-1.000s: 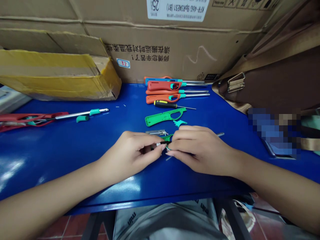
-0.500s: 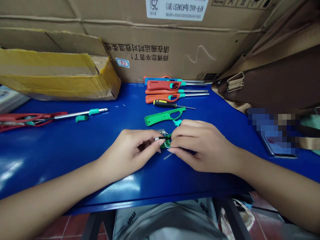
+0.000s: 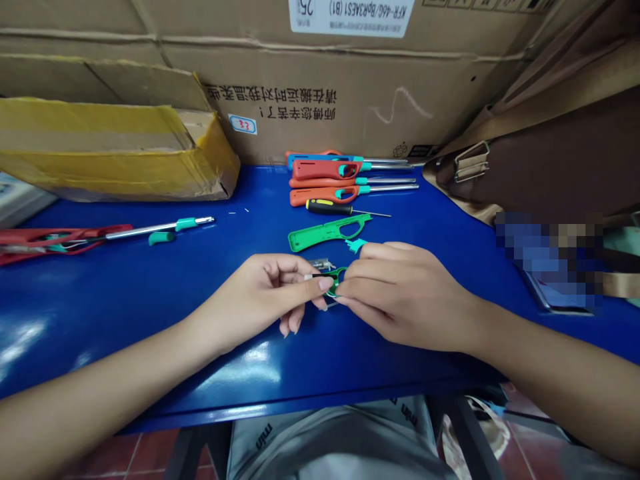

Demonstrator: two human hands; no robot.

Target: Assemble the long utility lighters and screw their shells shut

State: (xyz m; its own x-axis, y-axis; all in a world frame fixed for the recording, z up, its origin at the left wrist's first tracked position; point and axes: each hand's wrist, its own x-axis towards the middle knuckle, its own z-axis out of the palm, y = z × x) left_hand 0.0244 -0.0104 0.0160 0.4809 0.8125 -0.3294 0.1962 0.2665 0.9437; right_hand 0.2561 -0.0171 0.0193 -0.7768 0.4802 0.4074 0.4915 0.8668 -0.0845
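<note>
My left hand [image 3: 267, 283] pinches a small black piece with a white end [image 3: 321, 275] between thumb and forefinger, its other fingers curled loosely below. Under that piece lies a green lighter casing half [image 3: 342, 273], mostly covered by my hands. My right hand [image 3: 407, 293] is closed at the right end of this casing, fingertips meeting the left thumb; its grip is partly hidden. A clear fuel tank [image 3: 320, 264] rests just beyond my left fingers. Farther back lies the other green casing half [image 3: 325, 231], with a turquoise trigger piece [image 3: 355, 246] near it.
Several red, orange and blue lighters [image 3: 327, 195] lie before the cardboard box, with a screwdriver [image 3: 327, 207] in front. An opened red lighter [image 3: 65, 241] and a green cap [image 3: 161, 238] lie left. A yellow-taped carton [image 3: 150, 175], brown bag [image 3: 540, 153] and phone [image 3: 565, 297] flank the blue table [image 3: 225, 387].
My left hand has shifted its hold: the thumb now lies across the black piece and the lower fingers have extended below. My right hand has barely moved.
</note>
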